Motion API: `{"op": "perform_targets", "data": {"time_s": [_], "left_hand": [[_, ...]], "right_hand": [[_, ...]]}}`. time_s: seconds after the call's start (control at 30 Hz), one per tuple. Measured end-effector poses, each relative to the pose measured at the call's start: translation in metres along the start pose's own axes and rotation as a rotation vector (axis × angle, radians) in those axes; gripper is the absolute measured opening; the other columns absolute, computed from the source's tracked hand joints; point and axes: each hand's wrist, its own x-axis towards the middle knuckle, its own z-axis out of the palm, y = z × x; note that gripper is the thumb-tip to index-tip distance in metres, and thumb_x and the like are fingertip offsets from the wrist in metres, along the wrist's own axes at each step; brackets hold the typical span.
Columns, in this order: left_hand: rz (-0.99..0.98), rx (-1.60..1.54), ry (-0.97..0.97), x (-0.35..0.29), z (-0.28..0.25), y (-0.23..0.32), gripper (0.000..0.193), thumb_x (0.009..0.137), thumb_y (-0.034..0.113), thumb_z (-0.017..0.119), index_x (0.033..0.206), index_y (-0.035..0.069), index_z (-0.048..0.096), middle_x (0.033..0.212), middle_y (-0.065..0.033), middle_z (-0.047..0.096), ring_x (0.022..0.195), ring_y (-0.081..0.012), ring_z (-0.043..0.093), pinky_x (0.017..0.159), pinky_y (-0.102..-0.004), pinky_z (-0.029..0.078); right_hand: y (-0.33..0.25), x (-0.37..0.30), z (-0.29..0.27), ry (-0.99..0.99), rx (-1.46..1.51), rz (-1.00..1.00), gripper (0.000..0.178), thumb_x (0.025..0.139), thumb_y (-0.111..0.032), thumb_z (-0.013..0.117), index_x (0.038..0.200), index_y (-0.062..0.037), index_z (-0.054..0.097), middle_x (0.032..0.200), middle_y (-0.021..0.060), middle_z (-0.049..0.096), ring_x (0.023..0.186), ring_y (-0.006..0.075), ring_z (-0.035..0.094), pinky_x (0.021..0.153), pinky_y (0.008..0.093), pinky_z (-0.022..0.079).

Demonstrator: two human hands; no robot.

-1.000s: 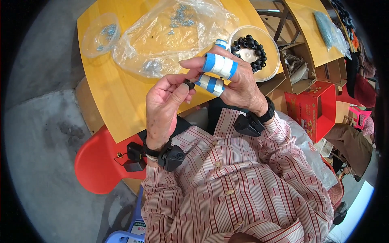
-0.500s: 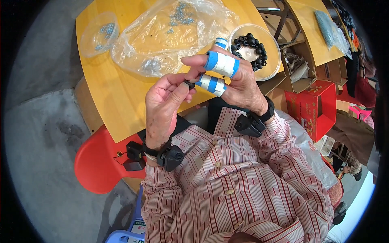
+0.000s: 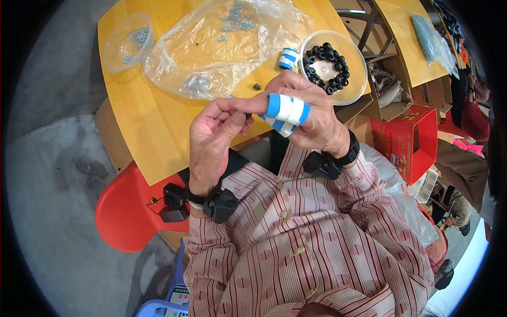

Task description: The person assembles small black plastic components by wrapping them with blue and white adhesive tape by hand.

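Note:
My left hand (image 3: 210, 141) pinches a small black part (image 3: 248, 115) between thumb and fingers, above the table's near edge. My right hand (image 3: 311, 105) meets it there, with blue and white tape (image 3: 288, 110) wrapped round its fingers. Its fingers are drawn in against the left fingertips; whatever they grip is hidden. A similar small black piece (image 3: 256, 86) lies on the table just beyond the hands. Near the right hand stands a clear round tub (image 3: 360, 79) with several black round parts (image 3: 338, 68) arranged in a ring.
A crumpled clear plastic bag (image 3: 179, 58) with small metal pieces (image 3: 237, 18) covers the middle of the yellow table (image 3: 127, 116). A clear bowl (image 3: 112, 53) of metal pieces is left. A blue-and-white striped roll (image 3: 288, 58) stands by the tub. A red box (image 3: 393, 142) is right, a red chair (image 3: 124, 211) left.
My right hand has turned and folded inward, its forefinger coming down onto the left fingertips. The small black piece on the table and the whole striped roll are now uncovered. My left hand stays put.

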Motion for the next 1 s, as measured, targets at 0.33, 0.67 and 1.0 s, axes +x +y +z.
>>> {"op": "perform_targets", "data": {"time_s": [0.33,0.67,1.0], "left_hand": [[-0.054,0.157,0.091,-0.016,-0.01,-0.003,0.02,0.088,0.007,0.061,0.106,-0.001,0.057,0.092,-0.0053,0.061,0.08,-0.0088,0.054,0.074,-0.0202,0.042],[-0.014,0.069,0.159,-0.021,-0.019,-0.009,0.02,0.087,0.002,0.062,0.106,-0.002,0.057,0.095,-0.0026,0.058,0.087,-0.0078,0.054,0.08,-0.0202,0.043],[-0.012,0.045,0.154,-0.017,-0.009,-0.007,0.024,0.087,0.009,0.064,0.107,0.0,0.055,0.092,-0.0038,0.059,0.083,-0.0085,0.055,0.078,-0.0211,0.045]], "right_hand": [[0.009,-0.002,-0.006,0.185,0.002,0.462,0.038,0.083,0.001,0.057,0.12,-0.0083,0.059,0.087,0.0049,0.065,0.084,0.0152,0.063,0.075,0.0267,0.049],[0.031,-0.004,0.013,-0.16,-0.597,0.242,0.012,0.066,-0.001,0.061,0.078,-0.0006,0.058,0.081,0.0105,0.055,0.084,0.0289,0.056,0.067,0.0379,0.051],[0.045,-0.006,0.031,-0.253,-0.627,0.243,0.011,0.071,-0.004,0.057,0.081,0.0011,0.055,0.084,0.0138,0.054,0.086,0.0303,0.058,0.07,0.038,0.05]]}}
